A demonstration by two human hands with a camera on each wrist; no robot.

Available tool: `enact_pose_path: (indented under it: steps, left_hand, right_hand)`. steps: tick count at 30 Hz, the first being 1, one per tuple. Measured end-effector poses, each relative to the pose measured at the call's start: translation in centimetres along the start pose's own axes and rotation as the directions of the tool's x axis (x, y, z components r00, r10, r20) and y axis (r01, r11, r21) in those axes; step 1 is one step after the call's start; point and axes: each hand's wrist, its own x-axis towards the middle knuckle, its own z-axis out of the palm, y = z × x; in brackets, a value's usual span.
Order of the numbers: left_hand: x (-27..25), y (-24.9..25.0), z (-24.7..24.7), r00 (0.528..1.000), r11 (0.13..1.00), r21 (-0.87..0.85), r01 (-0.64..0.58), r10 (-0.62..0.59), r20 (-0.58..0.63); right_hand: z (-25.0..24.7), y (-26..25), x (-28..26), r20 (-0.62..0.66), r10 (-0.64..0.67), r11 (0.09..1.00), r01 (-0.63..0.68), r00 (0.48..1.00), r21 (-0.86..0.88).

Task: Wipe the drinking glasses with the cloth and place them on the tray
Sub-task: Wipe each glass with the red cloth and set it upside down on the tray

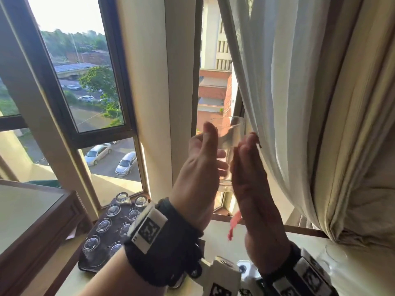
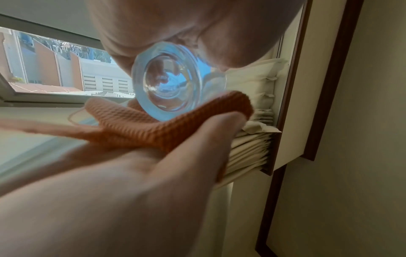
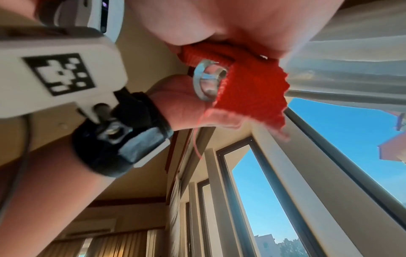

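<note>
I hold a clear drinking glass [image 1: 233,135] up in front of the window. My left hand [image 1: 213,150] grips it from the left, thumb up and fingers wrapped around its side. My right hand [image 1: 248,159] lies against its right side with the red-orange cloth [image 1: 234,225] between palm and glass; a corner hangs down. The left wrist view looks at the glass's thick base [image 2: 175,87] and the cloth [image 2: 153,128] pinned under my right thumb. In the right wrist view the cloth [image 3: 252,90] wraps the glass [image 3: 207,81]. The dark tray [image 1: 85,269] at lower left carries several upturned glasses.
A pale curtain [image 1: 288,103] hangs just right of my right hand. Behind the glass are window frames and a light pillar [image 1: 154,103]. A wooden table with a glass top [image 1: 32,210] stands at the left, beside the tray. What looks like another glass [image 1: 335,253] stands on the sill, lower right.
</note>
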Motion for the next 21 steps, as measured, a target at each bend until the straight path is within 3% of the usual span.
enact_pose_path:
  steps: [3,5,10,12,15,18,19,21]
  left_hand:
    - [-0.9,-1.2,0.7,0.999,1.000,-0.011,0.002,-0.002,0.040]
    - [-1.1,-1.6,1.4,0.998,0.999,-0.021,0.031,-0.029,0.054]
    - [0.0,0.5,0.7,0.992,0.976,-0.177,0.125,-0.128,-0.009]
    - [0.4,1.1,0.3,0.992,0.983,-0.139,0.117,-0.124,-0.038]
    - [-0.2,0.5,0.5,0.996,0.995,-0.048,0.083,-0.080,0.050]
    - [-1.6,-0.8,1.3,0.989,0.999,0.011,0.034,-0.035,0.144]
    - [-2.0,-1.1,1.5,0.985,0.999,0.011,0.034,-0.035,0.170]
    - [-2.3,-1.3,1.8,0.982,0.999,0.007,0.039,-0.040,0.182]
  right_hand:
    - [-1.3,0.2,1.2,-0.108,0.115,0.977,-0.094,0.987,0.189]
    - [-1.8,-0.3,2.4,-0.125,0.152,0.967,-0.121,0.980,0.225]
    - [-0.6,-0.3,0.9,0.039,0.043,0.989,-0.048,0.998,0.142]
    - [-0.2,0.0,-1.4,0.058,-0.030,0.995,0.025,0.998,0.094]
    - [0.0,0.5,-1.9,-0.067,0.087,0.978,-0.072,0.994,0.198]
    - [-1.5,0.2,0.7,-0.176,0.247,0.921,-0.174,0.953,0.348]
    - [-2.0,-0.3,1.6,-0.201,0.245,0.915,-0.158,0.949,0.372]
    - [-2.7,-1.3,2.8,-0.177,0.113,0.959,-0.061,0.978,0.277]
